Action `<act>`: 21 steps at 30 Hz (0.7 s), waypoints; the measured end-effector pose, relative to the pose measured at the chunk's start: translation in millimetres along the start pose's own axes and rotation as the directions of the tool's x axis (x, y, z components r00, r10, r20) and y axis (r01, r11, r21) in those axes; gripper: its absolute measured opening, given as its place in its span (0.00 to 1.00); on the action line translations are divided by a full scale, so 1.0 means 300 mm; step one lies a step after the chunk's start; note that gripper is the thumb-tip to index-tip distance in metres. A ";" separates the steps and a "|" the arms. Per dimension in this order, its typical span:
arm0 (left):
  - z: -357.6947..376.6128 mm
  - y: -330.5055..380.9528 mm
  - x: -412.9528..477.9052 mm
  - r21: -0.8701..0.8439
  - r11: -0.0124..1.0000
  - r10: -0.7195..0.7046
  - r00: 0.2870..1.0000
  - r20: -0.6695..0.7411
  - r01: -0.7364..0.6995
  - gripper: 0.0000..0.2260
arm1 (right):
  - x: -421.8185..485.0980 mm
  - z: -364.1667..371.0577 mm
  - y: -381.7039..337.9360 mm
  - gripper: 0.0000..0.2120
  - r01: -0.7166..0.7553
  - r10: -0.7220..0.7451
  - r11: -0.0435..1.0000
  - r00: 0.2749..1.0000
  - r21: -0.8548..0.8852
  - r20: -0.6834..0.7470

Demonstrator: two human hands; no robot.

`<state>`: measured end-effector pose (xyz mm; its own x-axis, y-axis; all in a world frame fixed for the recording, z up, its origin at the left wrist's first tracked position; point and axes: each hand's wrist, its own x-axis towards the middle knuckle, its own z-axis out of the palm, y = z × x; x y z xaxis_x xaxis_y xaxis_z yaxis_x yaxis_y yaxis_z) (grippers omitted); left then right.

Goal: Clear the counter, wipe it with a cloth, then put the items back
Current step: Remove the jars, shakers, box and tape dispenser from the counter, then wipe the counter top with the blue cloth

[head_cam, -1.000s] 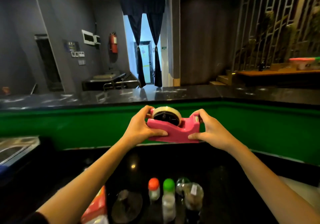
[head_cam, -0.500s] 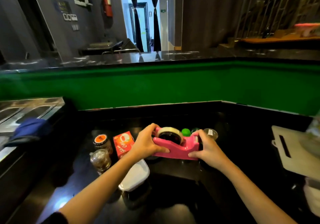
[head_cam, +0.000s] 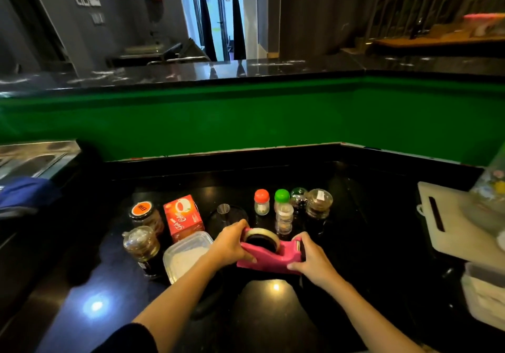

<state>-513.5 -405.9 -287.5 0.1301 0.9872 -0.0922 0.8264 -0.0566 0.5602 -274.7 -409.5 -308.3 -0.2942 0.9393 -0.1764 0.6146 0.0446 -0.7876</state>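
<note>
A pink tape dispenser [head_cam: 269, 258] with a roll of clear tape sits low over the black counter [head_cam: 355, 237], held at both ends. My left hand [head_cam: 232, 246] grips its left end beside the roll. My right hand [head_cam: 311, 259] grips its right end by the cutter. Whether its base touches the counter is unclear. Behind it stand a red-capped shaker [head_cam: 261, 202], a green-capped shaker [head_cam: 282, 199] and a clear spice bottle [head_cam: 284, 220].
Left of the dispenser are a lidded plastic box [head_cam: 185, 254], a red carton [head_cam: 183, 217], two glass jars [head_cam: 146, 214] [head_cam: 142, 246] and a dark round lid [head_cam: 226, 217]. A glass jar [head_cam: 318, 202] stands right of the shakers. A white cutting board [head_cam: 451, 221] lies right, a blue cloth [head_cam: 26, 192] left.
Both hands have brought the pink dispenser down from in front of the green wall to just above the counter, in front of the shakers. My view has tilted downward.
</note>
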 end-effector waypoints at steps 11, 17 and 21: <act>-0.042 0.047 0.003 0.047 0.998 -0.045 0.992 0.122 0.039 0.41 | 0.102 -0.145 -0.082 0.32 0.062 0.056 0.954 0.924 -0.293 0.379; -0.255 0.064 -0.074 -0.057 0.998 -0.002 0.997 -0.074 -0.002 0.25 | 0.184 -0.175 -0.356 0.25 0.308 -0.208 0.930 0.893 -0.203 0.399; -0.493 -0.051 -0.157 -0.091 0.995 -0.061 0.917 -0.394 0.027 0.14 | 0.266 -0.052 -0.570 0.17 0.433 -0.372 0.894 0.860 -0.113 0.349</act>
<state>-613.2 -429.4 -169.8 -0.1473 0.9674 0.2060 0.7763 -0.0160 0.6302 -391.8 -336.7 -178.5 -0.7371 0.6726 -0.0651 0.5055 0.4848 -0.7137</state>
